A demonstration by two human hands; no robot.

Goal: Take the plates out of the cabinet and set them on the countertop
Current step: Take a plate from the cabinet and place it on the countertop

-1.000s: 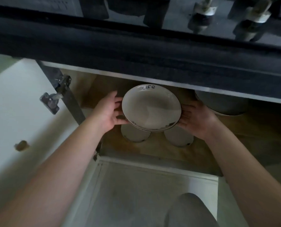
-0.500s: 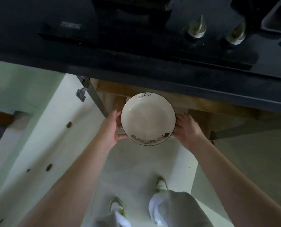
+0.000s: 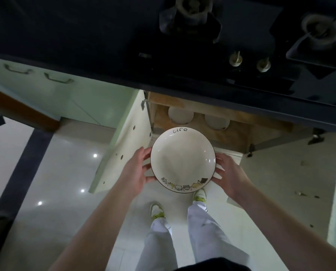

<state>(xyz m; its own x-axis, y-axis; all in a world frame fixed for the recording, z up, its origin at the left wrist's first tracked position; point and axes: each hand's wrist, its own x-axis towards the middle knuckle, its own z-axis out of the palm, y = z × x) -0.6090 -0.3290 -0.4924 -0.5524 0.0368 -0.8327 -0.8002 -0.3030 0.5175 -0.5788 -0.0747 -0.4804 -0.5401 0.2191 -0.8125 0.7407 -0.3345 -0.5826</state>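
White "Life" plate [image 3: 183, 160] is out of the cabinet [image 3: 222, 132], held level between left hand [image 3: 138, 169] and right hand [image 3: 226, 173] gripping opposite rims; not on the black desk [image 3: 85, 36] yet, two more dishes [image 3: 199, 116] still inside

only readable thing is "Life", sitting handwritten-style on the far inner rim of the white plate [image 3: 182, 159]; nothing else is showing any legible text.
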